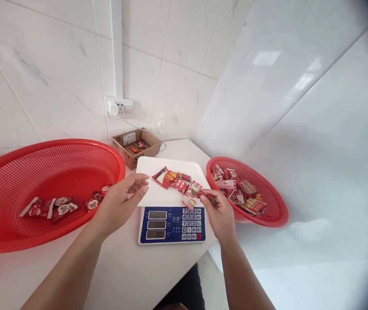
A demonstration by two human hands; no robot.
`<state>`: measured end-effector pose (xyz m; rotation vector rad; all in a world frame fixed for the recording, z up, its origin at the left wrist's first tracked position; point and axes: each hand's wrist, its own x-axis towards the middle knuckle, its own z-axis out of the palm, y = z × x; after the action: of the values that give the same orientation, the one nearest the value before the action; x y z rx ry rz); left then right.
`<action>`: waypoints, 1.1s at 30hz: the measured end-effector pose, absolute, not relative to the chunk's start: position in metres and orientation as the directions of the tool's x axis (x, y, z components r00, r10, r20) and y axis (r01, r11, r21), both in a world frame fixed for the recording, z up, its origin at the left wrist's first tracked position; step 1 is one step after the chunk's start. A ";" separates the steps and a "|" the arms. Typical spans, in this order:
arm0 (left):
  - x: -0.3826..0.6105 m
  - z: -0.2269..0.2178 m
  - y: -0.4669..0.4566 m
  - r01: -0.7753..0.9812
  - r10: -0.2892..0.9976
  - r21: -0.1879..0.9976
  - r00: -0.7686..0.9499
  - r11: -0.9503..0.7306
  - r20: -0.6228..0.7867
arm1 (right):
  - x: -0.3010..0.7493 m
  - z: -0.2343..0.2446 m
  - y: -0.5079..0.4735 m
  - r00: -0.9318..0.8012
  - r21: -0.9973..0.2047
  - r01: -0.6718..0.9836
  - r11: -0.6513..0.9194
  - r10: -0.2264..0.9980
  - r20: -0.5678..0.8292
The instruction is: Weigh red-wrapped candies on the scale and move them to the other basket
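A digital scale with a white weighing tray stands on the white counter in front of me. Several red snack packets lie on the tray. My right hand is at the tray's right edge, fingers pinched on a small red packet. My left hand hovers at the tray's left edge with fingers loosely curled and nothing in it. A large red basket at the left holds a few packets. A smaller red basket at the right is filled with packets.
A small cardboard box with a few packets sits behind the scale by the tiled wall. A wall socket with a plug is above it. The counter's front edge runs just below the scale.
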<state>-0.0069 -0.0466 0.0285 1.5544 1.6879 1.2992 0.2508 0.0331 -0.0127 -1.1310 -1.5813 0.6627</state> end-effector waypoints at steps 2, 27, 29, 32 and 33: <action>-0.007 0.028 -0.045 0.469 0.948 0.877 -0.221 -0.103 0.230 | 0.245 -0.011 0.033 -0.102 -0.820 0.357 0.447 0.892 0.441; -0.005 0.028 -0.045 0.475 0.937 0.870 -0.224 -0.135 0.268 | 0.271 -0.013 0.029 -0.081 -0.678 0.621 0.394 0.892 0.444; -0.005 0.027 -0.045 0.477 0.937 0.869 -0.225 -0.133 0.266 | 0.271 -0.012 0.028 -0.083 -0.681 0.622 0.385 0.898 0.431; -0.005 0.027 -0.045 0.477 0.936 0.868 -0.222 -0.140 0.273 | 0.268 -0.011 0.026 -0.105 -0.679 0.626 0.382 0.905 0.413; -0.005 0.027 -0.045 0.475 0.936 0.868 -0.220 -0.144 0.276 | 0.267 -0.012 0.025 -0.119 -0.673 0.630 0.388 0.904 0.410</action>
<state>-0.0052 -0.0447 0.0270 1.5859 1.6730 1.3374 0.2671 0.0254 -0.0115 -1.3298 -1.8392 0.4284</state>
